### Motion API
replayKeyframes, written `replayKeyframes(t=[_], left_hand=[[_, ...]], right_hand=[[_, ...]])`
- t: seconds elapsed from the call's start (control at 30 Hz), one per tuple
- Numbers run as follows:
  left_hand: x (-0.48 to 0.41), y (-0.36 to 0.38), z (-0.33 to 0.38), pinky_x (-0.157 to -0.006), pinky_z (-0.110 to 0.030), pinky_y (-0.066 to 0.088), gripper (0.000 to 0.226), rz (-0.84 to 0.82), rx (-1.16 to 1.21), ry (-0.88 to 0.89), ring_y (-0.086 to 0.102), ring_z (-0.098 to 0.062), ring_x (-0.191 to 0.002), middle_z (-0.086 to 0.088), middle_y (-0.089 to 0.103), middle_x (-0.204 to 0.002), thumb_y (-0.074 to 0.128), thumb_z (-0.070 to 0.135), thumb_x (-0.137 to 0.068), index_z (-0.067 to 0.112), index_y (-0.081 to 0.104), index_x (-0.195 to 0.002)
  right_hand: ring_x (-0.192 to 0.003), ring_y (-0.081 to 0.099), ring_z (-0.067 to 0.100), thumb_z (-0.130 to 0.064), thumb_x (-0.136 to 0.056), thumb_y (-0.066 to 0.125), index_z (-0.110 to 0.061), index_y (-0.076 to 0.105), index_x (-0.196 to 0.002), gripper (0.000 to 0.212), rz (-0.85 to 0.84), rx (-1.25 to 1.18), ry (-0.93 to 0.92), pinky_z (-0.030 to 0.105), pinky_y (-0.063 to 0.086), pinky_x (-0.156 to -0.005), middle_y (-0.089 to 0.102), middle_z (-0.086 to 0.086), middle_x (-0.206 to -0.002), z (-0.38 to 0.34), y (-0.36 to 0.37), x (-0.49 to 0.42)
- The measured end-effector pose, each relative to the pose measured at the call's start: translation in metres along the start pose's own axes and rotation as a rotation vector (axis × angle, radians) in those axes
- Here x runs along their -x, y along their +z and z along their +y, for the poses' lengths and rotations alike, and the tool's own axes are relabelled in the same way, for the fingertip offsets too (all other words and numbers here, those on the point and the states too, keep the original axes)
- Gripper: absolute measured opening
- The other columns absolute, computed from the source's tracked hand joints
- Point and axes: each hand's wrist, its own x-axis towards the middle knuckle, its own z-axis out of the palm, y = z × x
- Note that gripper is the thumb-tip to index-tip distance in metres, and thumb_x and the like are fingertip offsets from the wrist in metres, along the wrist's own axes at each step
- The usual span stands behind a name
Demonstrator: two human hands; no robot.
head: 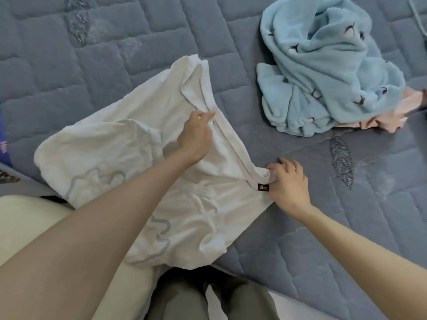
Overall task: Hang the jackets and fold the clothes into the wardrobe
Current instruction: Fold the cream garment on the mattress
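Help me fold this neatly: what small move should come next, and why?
Probably pull the hem taut between both hands. The left hand and right hand both pinch the white shirt's edge, but its body lies wrinkled on the bed.

Both bare arms reach forward, left hand (195, 135) and right hand (288, 183) pinching closed.

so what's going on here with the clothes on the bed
A person is laying out a white shirt on a blue quilt to fold it. The left hand pinches the shirt's edge further up, while the right hand grips the corner by a small black tag. The shirt is still rumpled, not yet folded. A light blue fleece lies in a heap beyond, untouched.
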Motion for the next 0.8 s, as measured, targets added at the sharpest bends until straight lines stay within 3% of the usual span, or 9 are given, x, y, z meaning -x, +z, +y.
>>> replayKeyframes(t=[0.07,0.13,0.23,0.3,0.43,0.53,0.67,0.73,0.8], left_hand=[[-0.018,0.011,0.011,-0.090,-0.037,0.041,0.046,-0.013,-0.086,-0.072,0.046,-0.026,-0.113,-0.006,0.037,-0.129,0.040,0.019,-0.098,0.031,0.040,-0.142],[-0.026,0.019,0.017,-0.086,-0.036,0.040,0.047,-0.027,-0.107,-0.125,0.046,-0.028,-0.106,-0.005,0.034,-0.117,0.040,0.020,-0.098,0.033,0.038,-0.143],[-0.035,0.021,0.024,-0.078,-0.039,0.042,0.058,-0.150,-0.419,0.110,0.046,-0.032,-0.103,-0.013,0.035,-0.118,0.040,0.005,-0.095,0.034,0.035,-0.145],[-0.042,0.020,0.027,-0.066,-0.037,0.037,0.052,-0.171,-0.558,0.251,0.048,-0.032,-0.099,-0.014,0.039,-0.115,0.043,0.003,-0.092,0.026,0.042,-0.138],[-0.059,0.017,0.032,-0.056,-0.037,0.029,0.014,-0.119,-0.644,0.245,0.050,-0.034,-0.075,-0.016,0.051,-0.098,0.041,0.000,-0.090,0.009,0.044,-0.101],[-0.076,0.016,0.046,-0.058,-0.038,0.028,0.014,-0.014,-0.584,0.077,0.043,-0.031,-0.070,-0.012,0.048,-0.081,0.038,-0.001,-0.091,0.013,0.037,-0.090],[-0.097,0.022,0.056,-0.064,-0.039,0.031,0.015,0.014,-0.495,-0.016,0.046,-0.032,-0.078,-0.017,0.058,-0.093,0.035,0.004,-0.095,0.009,0.045,-0.105],[-0.101,0.026,0.056,-0.069,-0.039,0.034,0.026,0.036,-0.367,-0.036,0.052,-0.033,-0.094,-0.015,0.059,-0.109,0.033,0.007,-0.095,0.010,0.047,-0.118],[-0.097,0.032,0.058,-0.079,-0.041,0.041,0.034,0.042,-0.222,0.043,0.052,-0.031,-0.107,-0.012,0.056,-0.118,0.035,0.010,-0.095,0.013,0.045,-0.127]], right_hand=[[-0.142,0.018,0.028,-0.011,-0.085,0.056,-0.018,0.057,-0.119,0.035,0.004,-0.004,-0.057,0.047,0.029,-0.105,0.034,0.009,-0.149,0.010,-0.002,-0.003],[-0.130,0.037,0.030,-0.010,-0.086,0.055,-0.012,0.061,-0.111,0.025,0.059,-0.051,-0.108,0.043,0.030,-0.106,0.050,0.009,-0.134,0.017,-0.005,-0.009],[-0.094,0.057,0.031,-0.010,-0.089,0.049,-0.009,0.061,-0.103,0.018,0.138,-0.110,-0.142,0.037,0.032,-0.102,0.066,0.008,-0.094,0.024,-0.016,-0.018],[-0.082,0.058,0.032,-0.014,-0.095,0.046,-0.009,0.060,-0.103,0.016,0.182,-0.177,-0.085,0.035,0.035,-0.080,0.067,0.008,-0.084,0.033,-0.021,-0.021],[-0.082,0.060,0.036,-0.025,-0.100,0.045,-0.013,0.054,-0.103,0.016,0.212,-0.334,0.105,0.037,0.035,-0.066,0.067,0.010,-0.088,0.059,-0.021,-0.021],[-0.081,0.058,0.032,-0.035,-0.096,0.054,-0.018,0.050,-0.096,0.017,0.141,-0.521,0.256,0.039,0.041,-0.066,0.064,0.005,-0.085,0.071,-0.015,-0.022],[-0.086,0.060,0.025,-0.043,-0.086,0.065,-0.020,0.050,-0.093,0.028,0.228,-0.819,0.542,0.033,0.038,-0.068,0.057,-0.005,-0.080,0.075,-0.008,-0.023],[-0.091,0.057,0.021,-0.053,-0.086,0.060,-0.025,0.047,-0.100,0.034,0.294,-0.781,0.481,0.033,0.038,-0.068,0.054,-0.005,-0.090,0.072,-0.005,-0.017],[-0.105,0.046,0.018,-0.058,-0.083,0.058,-0.030,0.050,-0.110,0.040,0.288,-0.607,0.285,0.034,0.041,-0.075,0.047,-0.003,-0.111,0.067,-0.005,-0.009]])
